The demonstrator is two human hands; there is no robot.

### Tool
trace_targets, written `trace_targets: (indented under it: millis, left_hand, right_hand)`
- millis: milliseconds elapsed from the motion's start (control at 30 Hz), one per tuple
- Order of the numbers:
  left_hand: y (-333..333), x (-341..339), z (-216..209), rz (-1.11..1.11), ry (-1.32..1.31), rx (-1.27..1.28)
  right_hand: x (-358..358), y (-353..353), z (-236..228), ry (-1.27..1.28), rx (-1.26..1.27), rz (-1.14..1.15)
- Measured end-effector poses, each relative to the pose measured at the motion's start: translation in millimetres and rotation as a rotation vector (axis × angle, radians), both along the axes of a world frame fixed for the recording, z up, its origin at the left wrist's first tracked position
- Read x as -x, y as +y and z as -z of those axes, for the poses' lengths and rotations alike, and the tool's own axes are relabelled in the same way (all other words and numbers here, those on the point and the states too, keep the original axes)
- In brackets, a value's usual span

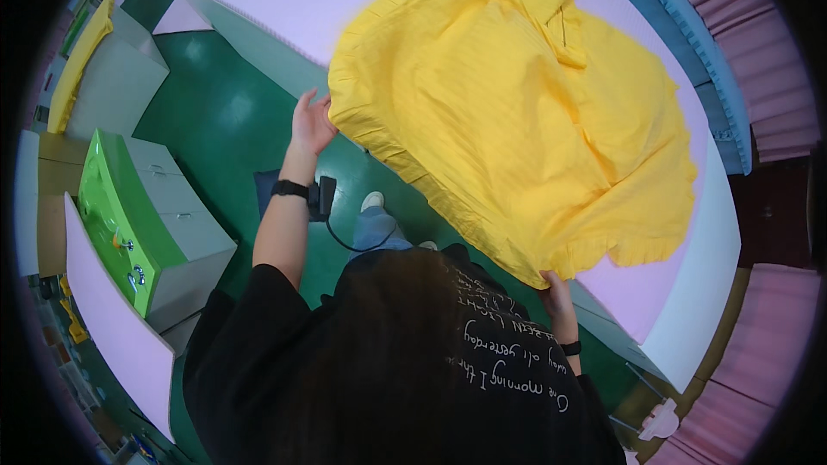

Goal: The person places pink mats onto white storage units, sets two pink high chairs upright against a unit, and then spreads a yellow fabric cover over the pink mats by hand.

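Note:
A bright yellow cloth [482,103] with a ruffled edge lies spread over the pale pink top of a table, creased across its middle. Its far end is bunched into folds, with what looks like a thin dark cord there. My left hand [314,123] grips the ruffled border at the cloth's left corner, some fingers raised off it and others hidden by the fabric. At the near right corner my right hand [557,293] pinches the edge. Between the two hands the near border hangs past the table's side.
The white-sided table [267,0] stands before me. To my left are a green sink [116,215] on a white cabinet and a pink board [116,319]. Another yellow cloth [77,69] drapes a box at far left. Pink curtains [767,327] hang on the right.

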State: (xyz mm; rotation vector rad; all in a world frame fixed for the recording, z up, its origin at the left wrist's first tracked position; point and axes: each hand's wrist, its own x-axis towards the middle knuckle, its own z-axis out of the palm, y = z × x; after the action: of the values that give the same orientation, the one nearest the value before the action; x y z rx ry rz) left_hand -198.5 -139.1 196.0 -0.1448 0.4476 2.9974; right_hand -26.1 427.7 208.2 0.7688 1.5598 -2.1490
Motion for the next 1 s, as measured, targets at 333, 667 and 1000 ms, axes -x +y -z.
trace_targets:
  millis: [333,667,1000]
  left_hand:
    - [12,62,-44,0.247,-0.243,0.309]
    - [39,-9,-3,-0.067,-0.293,0.289]
    - [122,21,2,-0.160,-0.067,1.091]
  right_hand:
    - [-15,12,22,-0.055,-0.053,0.042]
    - [-12,22,34,0.093,0.171,0.352]
    - [56,89,42,0.301,0.217,0.527]
